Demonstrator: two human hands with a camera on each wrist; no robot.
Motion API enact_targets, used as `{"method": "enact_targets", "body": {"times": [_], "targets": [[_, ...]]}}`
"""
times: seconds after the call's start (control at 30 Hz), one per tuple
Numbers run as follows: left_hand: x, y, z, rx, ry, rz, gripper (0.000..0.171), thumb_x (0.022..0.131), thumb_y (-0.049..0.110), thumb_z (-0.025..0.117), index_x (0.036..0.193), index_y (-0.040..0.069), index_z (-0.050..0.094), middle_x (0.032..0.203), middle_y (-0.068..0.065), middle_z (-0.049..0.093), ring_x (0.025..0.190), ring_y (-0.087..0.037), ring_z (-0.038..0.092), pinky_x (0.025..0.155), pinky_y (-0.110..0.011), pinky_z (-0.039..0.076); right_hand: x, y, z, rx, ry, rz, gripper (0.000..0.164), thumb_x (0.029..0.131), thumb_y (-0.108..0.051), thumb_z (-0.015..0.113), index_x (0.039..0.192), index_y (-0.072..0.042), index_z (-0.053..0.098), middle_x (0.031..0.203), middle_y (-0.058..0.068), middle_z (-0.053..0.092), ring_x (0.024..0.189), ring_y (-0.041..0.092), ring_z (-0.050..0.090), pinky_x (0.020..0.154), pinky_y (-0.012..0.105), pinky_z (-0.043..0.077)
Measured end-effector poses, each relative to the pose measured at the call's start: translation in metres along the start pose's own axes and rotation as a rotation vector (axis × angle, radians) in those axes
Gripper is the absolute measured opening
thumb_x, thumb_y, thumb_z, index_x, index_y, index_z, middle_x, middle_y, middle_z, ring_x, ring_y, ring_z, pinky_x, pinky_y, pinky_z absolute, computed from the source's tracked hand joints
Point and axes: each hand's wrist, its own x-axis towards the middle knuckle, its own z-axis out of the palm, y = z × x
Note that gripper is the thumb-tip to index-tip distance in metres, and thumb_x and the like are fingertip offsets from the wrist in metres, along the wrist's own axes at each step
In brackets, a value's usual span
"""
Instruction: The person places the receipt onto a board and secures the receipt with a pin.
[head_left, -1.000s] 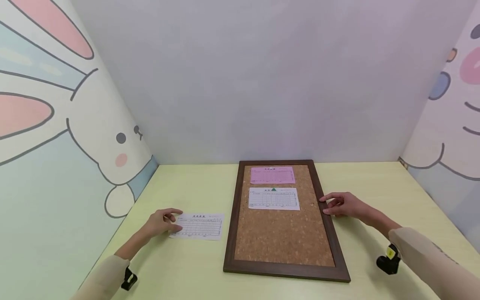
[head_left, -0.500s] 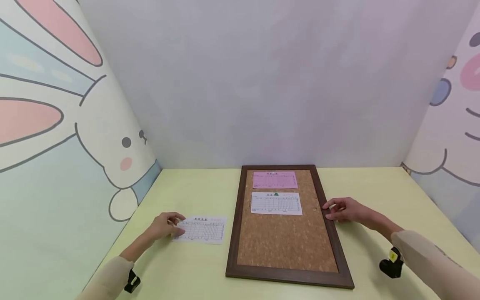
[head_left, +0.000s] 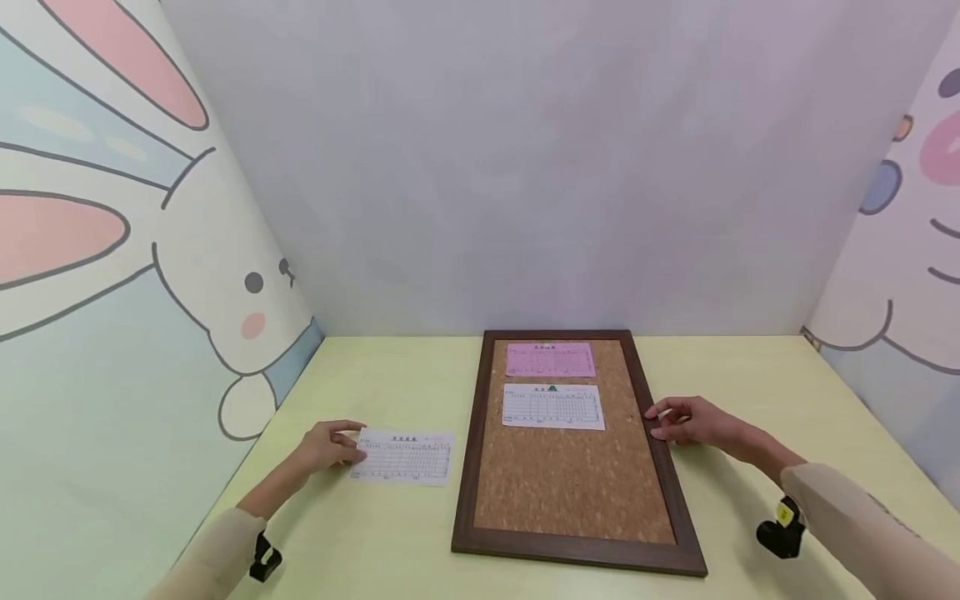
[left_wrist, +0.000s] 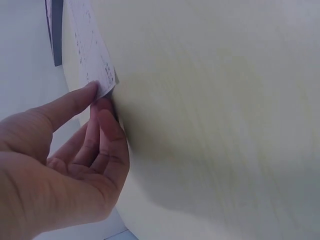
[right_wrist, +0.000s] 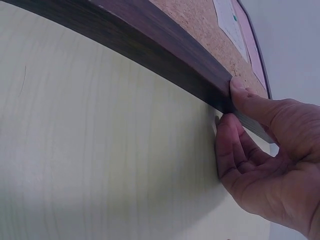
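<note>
My left hand (head_left: 327, 447) pinches the left edge of a white printed form (head_left: 405, 457) between thumb and fingers, low over the table left of the corkboard. In the left wrist view the thumb (left_wrist: 89, 91) lies on the form's corner (left_wrist: 102, 75), fingers beneath. The brown-framed corkboard (head_left: 573, 483) lies flat. My right hand (head_left: 693, 419) grips its right side, thumb (right_wrist: 240, 89) on top of the frame (right_wrist: 165, 47) and curled fingers against the outer side. A pink form (head_left: 550, 360) and a second white form (head_left: 552, 408) with a green pin (head_left: 552, 388) are on the cork.
The pale yellow table (head_left: 375, 542) meets a plain wall (head_left: 555, 183) at the back. Side walls with painted cartoon animals (head_left: 217, 300) stand left and right. A black wrist camera (head_left: 782, 529) sits at the right sleeve, another (head_left: 265, 560) at the left.
The left fingers have shifted slightly on the white form, and its top left corner shows again. The head view has shifted a little. The right hand keeps its place on the frame.
</note>
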Motion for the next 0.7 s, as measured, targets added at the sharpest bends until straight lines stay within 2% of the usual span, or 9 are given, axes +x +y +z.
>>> {"method": "enact_targets", "body": {"times": [0.2,0.33,0.43,0.6,0.7], "targets": [[0.000,-0.002,-0.008,-0.117,-0.082,-0.060,0.049,0.093,0.007,0.073,0.134,-0.014,0.055,0.094,-0.008,0.076,0.069,-0.011,0.066,0.064,-0.025,0.054,-0.002,-0.002,0.001,-0.043,0.022,0.002,0.039,0.097,-0.014,0.069,0.126,0.010,0.060,0.091,0.005,0.062,0.075,0.009,0.053,0.065,0.024,0.048],[0.002,0.000,-0.013,-0.243,-0.126,-0.072,0.049,0.094,0.006,0.071,0.134,-0.014,0.051,0.093,-0.003,0.072,0.069,-0.009,0.063,0.065,-0.023,0.055,-0.007,-0.005,-0.004,-0.101,0.056,0.018,0.039,0.097,-0.016,0.069,0.127,0.009,0.064,0.095,0.005,0.068,0.077,0.008,0.056,0.066,0.025,0.051],[0.001,0.005,-0.019,-0.318,-0.136,-0.072,0.049,0.094,0.005,0.070,0.134,-0.014,0.050,0.090,-0.001,0.070,0.069,-0.007,0.063,0.066,-0.021,0.055,-0.009,-0.008,-0.008,-0.122,0.051,0.033,0.041,0.098,-0.015,0.068,0.131,0.009,0.063,0.098,0.007,0.070,0.077,0.007,0.057,0.066,0.025,0.051],[0.000,0.013,-0.029,-0.346,-0.162,-0.059,0.052,0.097,0.008,0.068,0.140,-0.012,0.045,0.092,0.001,0.071,0.075,-0.008,0.065,0.068,-0.020,0.055,-0.008,-0.017,-0.009,-0.172,0.070,0.020,0.042,0.098,-0.016,0.069,0.131,0.009,0.063,0.111,0.019,0.075,0.088,0.010,0.068,0.072,0.026,0.056],[0.002,0.021,-0.033,-0.375,-0.172,-0.048,0.051,0.098,0.010,0.067,0.141,-0.010,0.047,0.092,0.001,0.072,0.077,-0.009,0.066,0.068,-0.019,0.055,-0.007,-0.025,-0.006,-0.301,0.129,-0.040,0.039,0.097,-0.016,0.070,0.127,0.008,0.066,0.108,0.019,0.077,0.090,0.016,0.071,0.070,0.027,0.055]]}}
